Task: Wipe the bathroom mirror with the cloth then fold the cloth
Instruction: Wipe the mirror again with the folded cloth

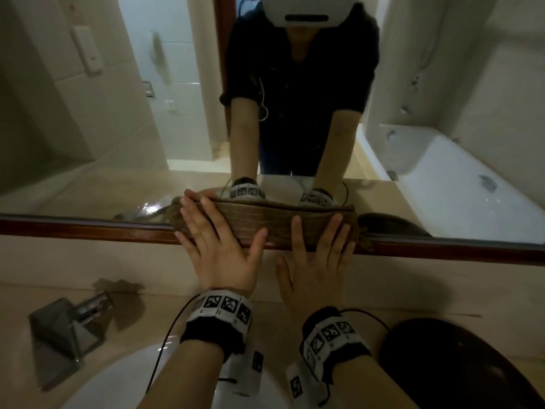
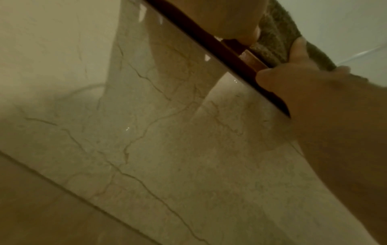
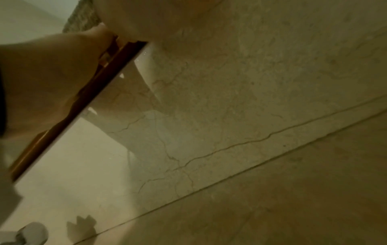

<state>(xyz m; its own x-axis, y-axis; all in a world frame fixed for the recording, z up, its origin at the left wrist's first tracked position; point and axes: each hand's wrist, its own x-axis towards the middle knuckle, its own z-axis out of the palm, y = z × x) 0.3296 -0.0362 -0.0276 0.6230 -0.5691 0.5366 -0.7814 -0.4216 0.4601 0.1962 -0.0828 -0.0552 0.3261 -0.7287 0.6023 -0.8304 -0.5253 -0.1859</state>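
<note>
A brown cloth [image 1: 265,221] is spread flat against the bottom strip of the mirror [image 1: 118,113], overlapping its red-brown wooden frame [image 1: 88,228]. My left hand [image 1: 218,240] presses on the cloth's left part with straight, spread fingers. My right hand [image 1: 318,255] presses its right part the same way, thumb off the cloth on the marble. In the left wrist view the cloth [image 2: 274,43] shows beyond my fingertips [image 2: 299,49] above the frame [image 2: 209,43]. In the right wrist view a corner of the cloth [image 3: 81,21] shows at the top left.
A marble backsplash [image 1: 88,258] runs under the mirror. A chrome tap [image 1: 67,329] stands at the left on the counter, above a white basin [image 1: 118,379]. A dark round object [image 1: 460,367] lies at the lower right. The mirror reflects a bathtub [image 1: 442,178] and a person.
</note>
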